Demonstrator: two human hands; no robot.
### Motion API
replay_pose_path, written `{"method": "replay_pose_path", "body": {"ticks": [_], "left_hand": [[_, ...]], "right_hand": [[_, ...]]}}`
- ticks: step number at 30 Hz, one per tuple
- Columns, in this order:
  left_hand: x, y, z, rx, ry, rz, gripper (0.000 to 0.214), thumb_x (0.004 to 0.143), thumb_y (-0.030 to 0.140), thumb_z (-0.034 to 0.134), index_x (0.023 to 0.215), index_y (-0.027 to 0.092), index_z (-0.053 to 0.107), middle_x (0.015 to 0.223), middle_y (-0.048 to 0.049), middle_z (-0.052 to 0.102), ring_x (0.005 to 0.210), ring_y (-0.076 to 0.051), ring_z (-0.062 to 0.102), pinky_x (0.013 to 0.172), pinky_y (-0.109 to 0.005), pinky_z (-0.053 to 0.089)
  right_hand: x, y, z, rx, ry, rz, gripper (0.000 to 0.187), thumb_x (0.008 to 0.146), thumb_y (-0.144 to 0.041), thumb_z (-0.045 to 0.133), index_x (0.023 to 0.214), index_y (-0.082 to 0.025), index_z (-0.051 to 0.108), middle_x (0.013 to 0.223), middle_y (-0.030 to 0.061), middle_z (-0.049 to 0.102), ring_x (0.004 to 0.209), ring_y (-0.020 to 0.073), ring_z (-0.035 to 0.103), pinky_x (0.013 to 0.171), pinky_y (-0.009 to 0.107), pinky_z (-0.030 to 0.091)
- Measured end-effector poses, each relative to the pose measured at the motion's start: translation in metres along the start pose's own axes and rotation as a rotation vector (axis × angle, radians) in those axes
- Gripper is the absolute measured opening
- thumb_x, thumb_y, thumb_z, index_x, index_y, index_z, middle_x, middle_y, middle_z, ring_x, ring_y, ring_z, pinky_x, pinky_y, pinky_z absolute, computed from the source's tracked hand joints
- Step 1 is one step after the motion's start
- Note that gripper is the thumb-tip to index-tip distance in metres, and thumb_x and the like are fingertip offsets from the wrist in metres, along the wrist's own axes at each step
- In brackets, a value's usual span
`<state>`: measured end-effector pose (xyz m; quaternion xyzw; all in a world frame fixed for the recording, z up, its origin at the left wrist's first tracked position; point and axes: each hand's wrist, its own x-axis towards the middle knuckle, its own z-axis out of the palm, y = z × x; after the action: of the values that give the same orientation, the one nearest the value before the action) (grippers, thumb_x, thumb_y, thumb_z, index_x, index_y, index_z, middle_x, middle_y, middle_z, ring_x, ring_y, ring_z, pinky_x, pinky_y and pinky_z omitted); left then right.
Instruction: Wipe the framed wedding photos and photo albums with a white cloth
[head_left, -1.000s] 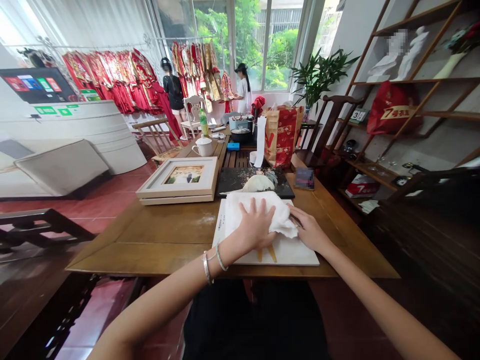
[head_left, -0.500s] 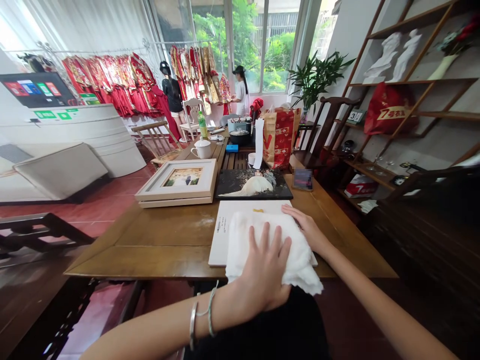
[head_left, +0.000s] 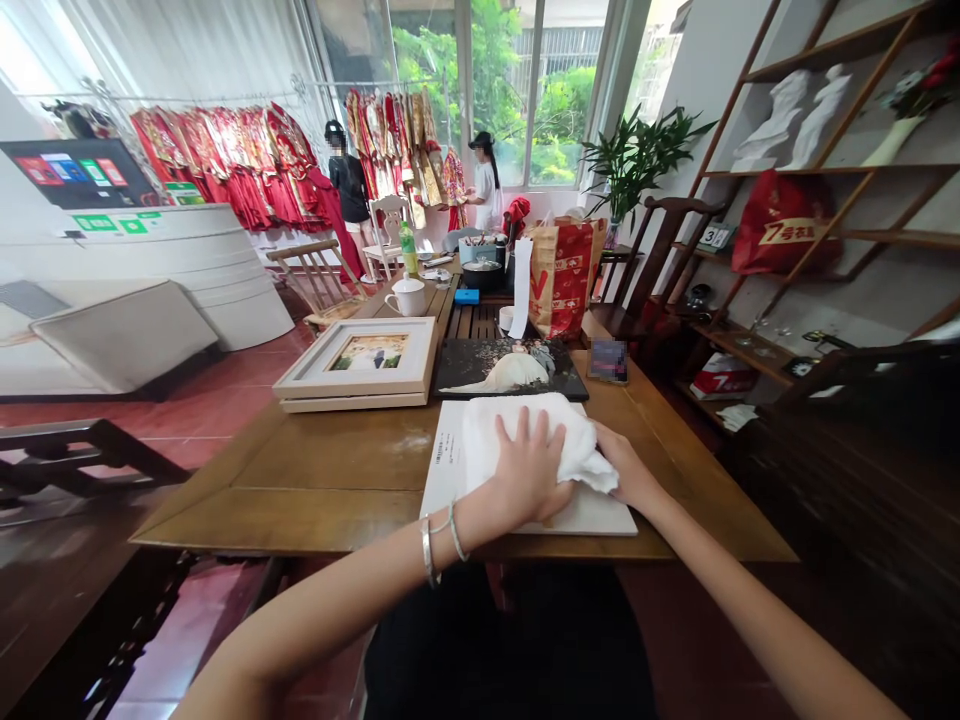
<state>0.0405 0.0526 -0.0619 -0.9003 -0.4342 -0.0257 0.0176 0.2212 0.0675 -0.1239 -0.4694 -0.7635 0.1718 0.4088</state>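
In the head view, taking the white cloth as the middle of a clock with twelve pointing away from the person, the left hand [head_left: 529, 470] is lying palm down with spread fingers on the white cloth [head_left: 577, 435], pressing it flat rather than clutching it. A silver bangle [head_left: 427, 550] is circling the left wrist. The right hand [head_left: 626, 470] is resting at three to four o'clock, by the cloth's corner and the white board's right edge; its fingertips are partly hiding, so whether they are grasping anything cannot be told. The cloth is covering much of the white board [head_left: 592, 515], which is lying flat near the close edge of the bench [head_left: 330, 450].

At twelve, a dark photo panel [head_left: 517, 368] is lying just beyond the board. At ten, a pale picture frame [head_left: 367, 355] is sitting on another frame. A small dark stand [head_left: 607, 360] is standing near one. Farther off, a paper bag [head_left: 566, 275] is standing between twelve and one, and a lidded cup [head_left: 407, 297] is sitting at eleven.
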Motion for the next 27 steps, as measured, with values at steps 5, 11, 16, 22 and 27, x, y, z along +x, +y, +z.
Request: {"method": "replay_pose_path", "body": {"ticks": [5,11,16,22,27], "left_hand": [[-0.027,0.014,-0.004,-0.023,0.004,0.051,0.071,0.08,0.048,0.046,0.139,0.014,0.03,0.147,-0.0168,0.023,0.133,-0.042,0.011,0.1,-0.068,0.012],[-0.067,0.035,-0.015,-0.039,-0.084,0.17,0.078,0.079,0.05,0.047,0.142,0.01,0.024,0.148,-0.0202,0.015,0.134,-0.044,0.005,0.1,-0.07,0.008],[-0.067,0.034,-0.015,-0.039,-0.069,0.172,0.077,0.08,0.053,0.045,0.142,0.012,0.023,0.149,-0.0188,0.016,0.134,-0.043,0.006,0.1,-0.069,0.009],[-0.044,0.016,-0.007,-0.01,-0.027,0.153,0.073,0.08,0.054,0.044,0.141,0.017,0.027,0.148,-0.0159,0.022,0.133,-0.041,0.013,0.099,-0.068,0.016],[-0.02,0.0,0.0,0.024,0.013,0.103,0.07,0.08,0.053,0.046,0.139,0.018,0.03,0.146,-0.0148,0.026,0.133,-0.039,0.017,0.098,-0.068,0.019]], "right_hand": [[0.0,0.001,0.0,0.003,0.026,0.101,0.042,0.075,-0.017,0.051,0.115,-0.022,0.062,0.129,0.0083,0.056,0.122,0.0264,0.048,0.103,0.043,0.038],[0.002,0.004,-0.003,0.035,0.035,0.118,0.037,0.079,-0.022,0.051,0.114,-0.021,0.063,0.128,0.0104,0.057,0.123,0.0254,0.048,0.104,0.046,0.035],[0.002,0.005,-0.005,0.041,0.035,0.122,0.038,0.078,-0.02,0.051,0.113,-0.022,0.063,0.128,0.0087,0.057,0.123,0.0238,0.048,0.105,0.045,0.035],[0.0,0.003,-0.004,0.056,0.034,0.125,0.042,0.073,-0.019,0.054,0.115,-0.02,0.063,0.128,0.0105,0.057,0.122,0.0259,0.049,0.104,0.045,0.036],[0.001,-0.002,-0.002,0.024,0.034,0.134,0.048,0.07,-0.011,0.049,0.115,-0.022,0.063,0.13,0.0067,0.056,0.123,0.0254,0.048,0.103,0.043,0.038]]}}
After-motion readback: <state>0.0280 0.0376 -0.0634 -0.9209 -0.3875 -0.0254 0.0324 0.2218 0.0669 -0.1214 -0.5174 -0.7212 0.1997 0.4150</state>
